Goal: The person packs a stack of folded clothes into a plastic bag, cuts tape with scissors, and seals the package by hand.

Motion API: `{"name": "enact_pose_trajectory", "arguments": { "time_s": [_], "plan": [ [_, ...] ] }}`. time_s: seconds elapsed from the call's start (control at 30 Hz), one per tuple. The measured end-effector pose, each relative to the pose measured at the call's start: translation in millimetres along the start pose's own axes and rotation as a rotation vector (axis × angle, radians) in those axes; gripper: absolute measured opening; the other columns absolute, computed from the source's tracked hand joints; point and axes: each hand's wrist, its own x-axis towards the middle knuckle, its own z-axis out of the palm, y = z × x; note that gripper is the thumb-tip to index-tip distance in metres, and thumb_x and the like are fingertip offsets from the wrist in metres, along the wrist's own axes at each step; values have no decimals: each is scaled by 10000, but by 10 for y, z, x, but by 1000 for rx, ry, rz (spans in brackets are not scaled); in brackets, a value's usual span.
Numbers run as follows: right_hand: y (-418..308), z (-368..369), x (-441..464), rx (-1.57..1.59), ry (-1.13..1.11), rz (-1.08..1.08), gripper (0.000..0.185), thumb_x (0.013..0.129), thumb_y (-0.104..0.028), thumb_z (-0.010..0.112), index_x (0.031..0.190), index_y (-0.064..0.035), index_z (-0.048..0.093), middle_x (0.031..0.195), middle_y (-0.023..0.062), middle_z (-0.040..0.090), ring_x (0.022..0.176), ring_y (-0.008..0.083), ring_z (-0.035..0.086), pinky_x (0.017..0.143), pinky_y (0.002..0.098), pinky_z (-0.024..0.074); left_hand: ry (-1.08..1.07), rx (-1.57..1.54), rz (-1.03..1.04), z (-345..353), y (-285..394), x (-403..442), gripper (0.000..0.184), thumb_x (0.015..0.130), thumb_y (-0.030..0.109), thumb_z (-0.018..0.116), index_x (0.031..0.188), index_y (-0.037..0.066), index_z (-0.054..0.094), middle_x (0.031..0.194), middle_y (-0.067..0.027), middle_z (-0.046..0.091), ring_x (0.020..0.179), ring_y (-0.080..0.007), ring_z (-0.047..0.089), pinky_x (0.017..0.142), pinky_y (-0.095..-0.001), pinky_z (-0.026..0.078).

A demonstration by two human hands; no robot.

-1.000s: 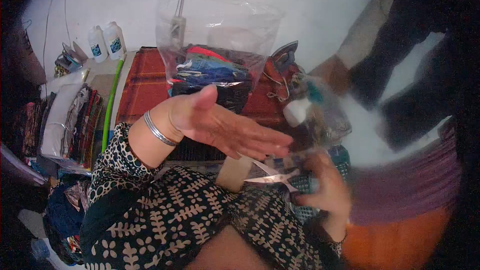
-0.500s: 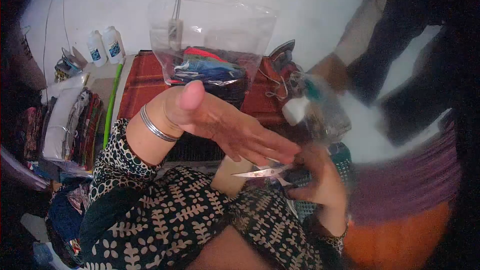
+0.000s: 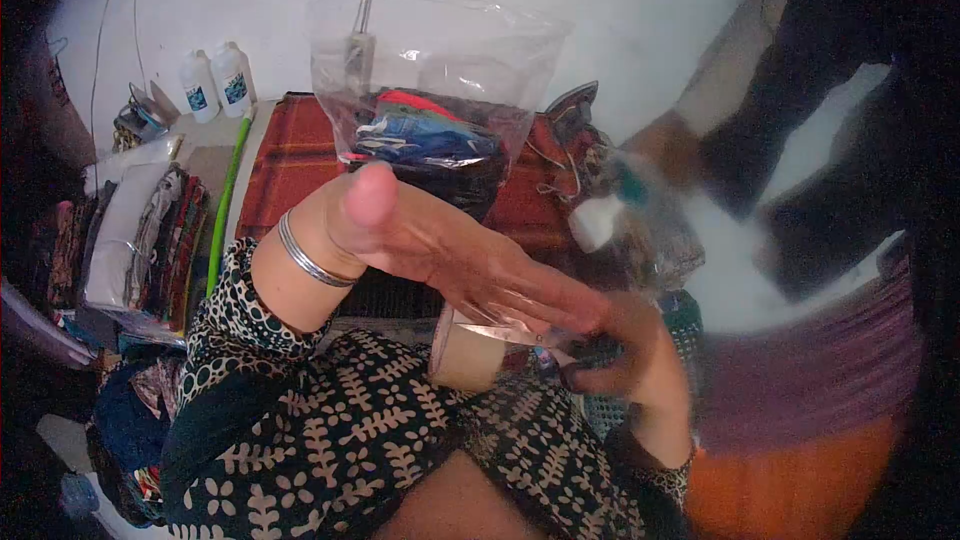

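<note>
My left hand [image 3: 460, 255], with silver bangles at the wrist, stretches across to the right. Its thumb stands up and its fingers lie long and straight, tips close to my right hand [image 3: 635, 350]. My right hand is blurred by motion and holds a pair of scissors [image 3: 500, 333], whose blade shows just under the left fingers. Below the left hand is a tan roll that looks like packing tape [image 3: 468, 355], in front of my patterned clothing. A shiny clear strip seems to run along the left fingers, but its ends are hard to make out.
A clear plastic bag [image 3: 440, 50] with folded clothes stands on a red cloth [image 3: 290, 160]. An iron [image 3: 572, 105] is behind it. Left are stacked packed fabrics [image 3: 130, 240], a green stick [image 3: 228, 200] and two white bottles [image 3: 215, 85]. Another person's dark-clothed legs [image 3: 760, 130] are at right.
The scissors' blade has moved up closer under my left fingers and shows less. The left hand stays nearly in place. The view has shifted slightly.
</note>
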Motion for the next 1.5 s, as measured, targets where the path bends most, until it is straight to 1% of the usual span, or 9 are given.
{"name": "enact_pose_trajectory", "arguments": {
  "time_s": [0.47, 0.53, 0.67, 0.73, 0.87, 1.1, 1.2, 1.33, 1.5],
  "plan": [
    [6, 72, -60, -17, -6, 32, 485, 449, -205, 822, 836, -50, 574, 836, 116, 547, 796, 331, 547, 674, 398, 433, 69, -104, -65, 58, -71, -78, 1499, 455, 988, 299, 1397, -137, -11, 1482, -303, -59, 1403, -351, -14, 1119, -434, 6],
    [55, 37, -143, -59, -13, 119, 519, 434, -181, 810, 874, -42, 572, 889, 116, 554, 846, 315, 555, 728, 371, 440, 303, -9, -56, 89, -7, -140, 1348, 607, 933, 296, 1409, -121, 44, 1499, -265, 58, 1405, -311, 134, 1128, -411, 158],
    [665, 126, -434, -46, -27, 208, 509, 471, -166, 794, 907, -23, 575, 883, 129, 576, 826, 321, 572, 743, 371, 455, 494, -169, -84, 135, 14, -360, 1369, 563, 951, 314, 1434, -66, 28, 1499, -260, 77, 1386, -309, 212, 1077, -392, 304],
    [1115, 313, -512, 268, -107, 744, 473, 584, -241, 779, 943, 2, 590, 904, 151, 609, 797, 346, 584, 749, 391, 467, 626, -160, -100, 134, -41, -360, 1384, 526, 963, 331, 1449, -22, 22, 1499, -253, 94, 1359, -306, 281, 1013, -378, 398],
    [2269, 1126, -277, -73, -204, 1067, 552, 734, -428, 689, 1095, -16, 624, 1148, 200, 608, 1014, 346, 609, 848, 423, 475, 694, -196, -96, 108, -39, -272, 1375, 529, 961, 330, 1450, -18, 43, 1505, -226, 108, 1346, -307, 308, 1017, -376, 400],
    [2314, 1493, 350, -234, -395, 1379, 487, 814, -419, 633, 1162, -79, 617, 1216, 159, 583, 1117, 301, 570, 903, 467, 445, 845, 2, -77, 60, -111, -72, 1348, 494, 985, 301, 1484, 99, 74, 1534, -138, 120, 1385, -275, 220, 1037, -476, 286],
    [2149, 1308, 327, -305, -415, 1182, 470, 832, -426, 618, 1143, -74, 629, 1192, 148, 601, 1119, 308, 562, 908, 436, 440, 887, 52, -14, 60, -98, 36, 1332, 494, 985, 306, 1489, 132, 72, 1541, -120, 108, 1396, -270, 185, 1041, -486, 261],
    [1190, 854, 246, 967, -23, 491, 469, 822, -437, 639, 1027, -15, 637, 996, 82, 641, 963, 193, 578, 889, 346, 429, 929, 93, 51, 51, -132, 45, 1317, 512, 969, 345, 1489, 134, 59, 1542, -109, 104, 1396, -264, 182, 1049, -472, 278],
    [519, 822, 83, 933, -37, 220, 313, 869, -257, 643, 1077, -26, 612, 1082, 39, 605, 994, 137, 539, 875, 303, 426, 937, 97, 80, 41, -164, 88, 1267, 559, 918, 428, 1485, 130, 72, 1534, -136, 100, 1394, -292, 186, 1042, -465, 330]
  ]
}}
